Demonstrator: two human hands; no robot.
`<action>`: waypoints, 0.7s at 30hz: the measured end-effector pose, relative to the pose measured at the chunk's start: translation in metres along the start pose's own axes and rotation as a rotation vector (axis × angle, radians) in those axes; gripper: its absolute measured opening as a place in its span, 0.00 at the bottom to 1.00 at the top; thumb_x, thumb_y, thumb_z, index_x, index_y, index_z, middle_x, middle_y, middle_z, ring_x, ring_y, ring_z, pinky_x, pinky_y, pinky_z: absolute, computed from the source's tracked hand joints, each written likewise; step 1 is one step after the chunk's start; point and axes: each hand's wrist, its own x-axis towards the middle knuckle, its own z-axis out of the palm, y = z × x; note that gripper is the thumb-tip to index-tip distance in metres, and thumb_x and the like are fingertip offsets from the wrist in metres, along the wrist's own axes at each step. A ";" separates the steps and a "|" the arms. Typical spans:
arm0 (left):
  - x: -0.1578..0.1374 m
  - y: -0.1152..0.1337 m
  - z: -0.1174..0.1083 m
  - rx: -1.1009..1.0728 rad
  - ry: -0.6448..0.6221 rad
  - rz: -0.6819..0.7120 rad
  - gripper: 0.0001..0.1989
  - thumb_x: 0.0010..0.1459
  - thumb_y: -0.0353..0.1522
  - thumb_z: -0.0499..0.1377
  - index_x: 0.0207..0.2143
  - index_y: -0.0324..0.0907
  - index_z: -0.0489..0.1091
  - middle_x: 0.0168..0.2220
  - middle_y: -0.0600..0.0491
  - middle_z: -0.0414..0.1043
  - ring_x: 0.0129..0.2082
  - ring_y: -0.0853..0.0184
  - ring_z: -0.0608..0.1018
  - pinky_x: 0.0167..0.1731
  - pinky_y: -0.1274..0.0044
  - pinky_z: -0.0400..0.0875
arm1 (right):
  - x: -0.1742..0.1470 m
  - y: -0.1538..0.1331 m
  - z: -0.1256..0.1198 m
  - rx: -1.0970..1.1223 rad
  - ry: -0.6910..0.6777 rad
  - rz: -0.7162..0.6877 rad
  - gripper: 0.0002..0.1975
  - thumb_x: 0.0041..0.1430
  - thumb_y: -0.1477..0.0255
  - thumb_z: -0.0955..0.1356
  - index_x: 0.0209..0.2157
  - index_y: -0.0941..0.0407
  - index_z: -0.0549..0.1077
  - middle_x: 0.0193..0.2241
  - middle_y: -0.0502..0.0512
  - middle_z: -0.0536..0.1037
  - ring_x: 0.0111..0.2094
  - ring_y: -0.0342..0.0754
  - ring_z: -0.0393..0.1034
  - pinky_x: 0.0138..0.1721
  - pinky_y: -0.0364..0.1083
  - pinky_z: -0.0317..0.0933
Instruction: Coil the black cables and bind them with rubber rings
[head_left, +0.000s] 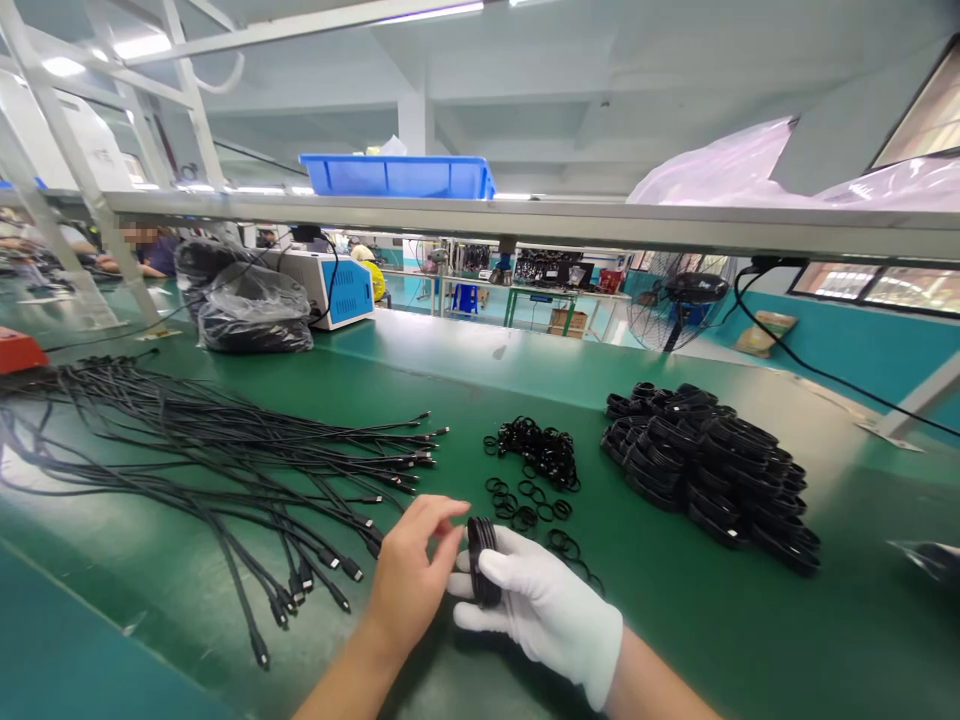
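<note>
My right hand (544,605), in a white glove, grips a small coil of black cable (484,562) between thumb and fingers. The loops stand on edge, facing my left hand (416,560), which is bare. Its thumb and forefinger are apart, their tips close beside the coil; I see nothing held between them. Just beyond my hands lie loose black rubber bands (529,505) and a denser heap of them (536,445). To the left, many straight black cables (300,455) are spread out, their metal-tipped plugs towards me. Coiled black cables (709,460) are piled at the right.
The green tabletop (480,385) runs under a shelf (555,222) bearing a blue bin (397,178) and pink plastic bags (720,170). Behind the cables stand a stuffed plastic bag (255,305) and a blue-and-white machine (337,285). A fan (675,300) is beyond the table; people sit far left.
</note>
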 end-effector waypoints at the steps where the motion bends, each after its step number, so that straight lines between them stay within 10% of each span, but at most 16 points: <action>1: 0.001 0.000 -0.001 -0.015 -0.003 -0.045 0.07 0.57 0.28 0.53 0.35 0.44 0.71 0.34 0.55 0.72 0.32 0.69 0.74 0.35 0.77 0.68 | 0.000 -0.001 0.000 -0.001 0.021 -0.002 0.21 0.46 0.72 0.73 0.43 0.58 0.67 0.36 0.53 0.69 0.39 0.48 0.69 0.40 0.49 0.63; 5: 0.002 0.000 -0.002 -0.061 -0.043 -0.152 0.05 0.57 0.30 0.54 0.32 0.44 0.69 0.30 0.56 0.72 0.31 0.68 0.74 0.33 0.77 0.69 | -0.001 -0.002 0.003 -0.062 0.093 -0.040 0.23 0.41 0.76 0.74 0.41 0.57 0.68 0.35 0.51 0.67 0.36 0.45 0.68 0.38 0.48 0.63; 13: -0.004 -0.003 0.007 0.175 0.049 0.184 0.13 0.54 0.23 0.52 0.37 0.45 0.71 0.35 0.54 0.74 0.37 0.66 0.76 0.38 0.76 0.70 | -0.001 0.000 0.010 -0.216 0.156 -0.070 0.25 0.37 0.71 0.76 0.40 0.57 0.69 0.38 0.55 0.69 0.41 0.50 0.66 0.37 0.49 0.64; 21: -0.002 0.002 0.005 0.157 0.036 0.073 0.12 0.53 0.23 0.53 0.35 0.45 0.73 0.32 0.54 0.76 0.32 0.66 0.77 0.34 0.76 0.71 | -0.003 0.001 0.012 -0.268 0.160 -0.074 0.27 0.36 0.69 0.76 0.42 0.56 0.69 0.41 0.56 0.69 0.43 0.52 0.67 0.39 0.51 0.64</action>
